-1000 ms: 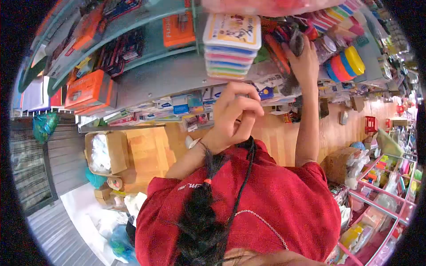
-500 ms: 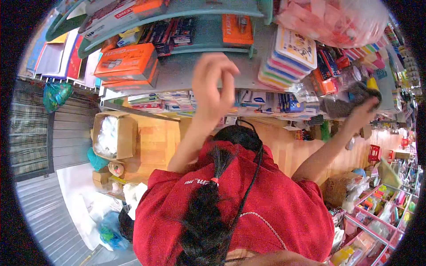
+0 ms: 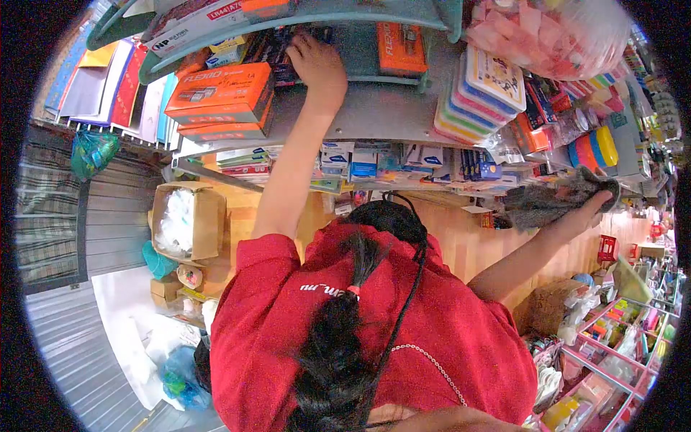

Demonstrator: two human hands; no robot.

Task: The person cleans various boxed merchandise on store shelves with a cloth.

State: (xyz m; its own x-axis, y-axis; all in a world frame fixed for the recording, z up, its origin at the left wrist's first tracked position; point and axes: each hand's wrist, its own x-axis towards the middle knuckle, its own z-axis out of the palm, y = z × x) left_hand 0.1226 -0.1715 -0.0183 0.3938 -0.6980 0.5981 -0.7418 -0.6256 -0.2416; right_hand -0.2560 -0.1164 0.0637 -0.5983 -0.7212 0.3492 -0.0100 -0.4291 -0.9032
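On the shelf, my left hand (image 3: 319, 68) reaches in among small dark printed boxes (image 3: 270, 57); its fingers curl over one of them. Orange "FLEXIO" boxes (image 3: 219, 93) are stacked just left of this hand, and a further orange box (image 3: 401, 49) stands to its right. My right hand (image 3: 594, 196) is closed on a grey cloth (image 3: 543, 201), which hangs bunched in front of the shelf edge. Near the cloth is a yellow, red and blue roll-shaped item (image 3: 596, 150).
A stack of colourful plastic trays (image 3: 484, 90) stands on the grey shelf (image 3: 374, 119), below a clear bag of pink pieces (image 3: 540, 36). Packaged goods (image 3: 425, 160) line the lower shelf. A cardboard box (image 3: 205, 219) is on the wooden floor at left. Divided bins (image 3: 604, 360) stand at right.
My left hand has moved up and forward from above the shelf edge to the small dark boxes. My right hand has drawn the cloth down, off the roll-shaped item.
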